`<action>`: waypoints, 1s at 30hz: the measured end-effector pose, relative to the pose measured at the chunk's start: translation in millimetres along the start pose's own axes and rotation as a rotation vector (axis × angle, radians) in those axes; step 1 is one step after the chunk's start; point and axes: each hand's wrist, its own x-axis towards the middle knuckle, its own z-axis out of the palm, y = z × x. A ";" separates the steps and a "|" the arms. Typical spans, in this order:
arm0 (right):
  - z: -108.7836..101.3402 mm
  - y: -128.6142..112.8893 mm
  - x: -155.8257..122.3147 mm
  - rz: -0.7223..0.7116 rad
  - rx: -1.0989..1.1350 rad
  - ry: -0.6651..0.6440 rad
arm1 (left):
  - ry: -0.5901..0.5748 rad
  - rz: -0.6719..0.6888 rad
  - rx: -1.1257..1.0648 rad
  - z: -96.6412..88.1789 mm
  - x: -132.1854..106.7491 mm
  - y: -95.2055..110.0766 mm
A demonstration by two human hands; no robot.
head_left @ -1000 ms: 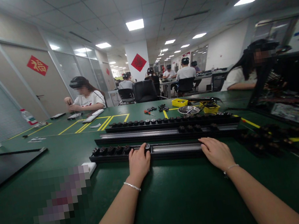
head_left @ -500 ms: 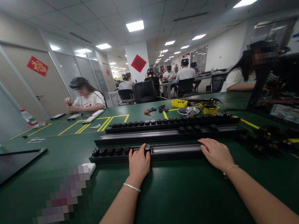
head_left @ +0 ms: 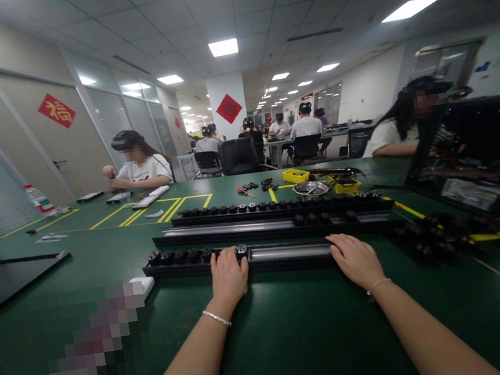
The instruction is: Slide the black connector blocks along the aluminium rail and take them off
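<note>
A long black rail (head_left: pixel 291 254) with a silvery inner channel lies crosswise in front of me. Small black modules (head_left: pixel 180 256) fill its left part, and the last module (head_left: pixel 242 250) has a paler face. My left hand (head_left: pixel 230 275) bends over the rail beside that module, fingers across the top and thumb on the near side. At the rail's right end, my right hand (head_left: pixel 357 256) curls its fingers over the edge. Neither hand's fingertips show fully. Behind it lie a second rail (head_left: pixel 237 227) with a few modules and a third rail (head_left: pixel 281 205) lined with them.
Loose black parts (head_left: pixel 440 237) are piled at the right, before a dark open-framed case (head_left: pixel 469 180). Farther back sit a metal bowl (head_left: pixel 310 188), yellow bins (head_left: pixel 296 175) and a screwdriver (head_left: pixel 245 192). A black tray (head_left: pixel 9 273) lies left. Co-workers sit across the table.
My left thumb has slid down off the pale-faced module to the rail's near side. My right hand stays on the rail's right end. The whole view has shifted slightly.
</note>
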 end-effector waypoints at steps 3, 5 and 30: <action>-0.2 -0.3 0.0 0.003 -0.003 -0.003 | -0.002 -0.014 -0.006 0.5 0.2 -1.2; -0.2 -0.4 0.2 0.001 -0.003 -0.004 | -0.002 -0.020 -0.010 0.6 0.6 -1.7; -2.0 -1.5 -0.5 0.000 -0.010 -0.006 | -0.055 -0.058 -0.126 -3.3 2.3 2.5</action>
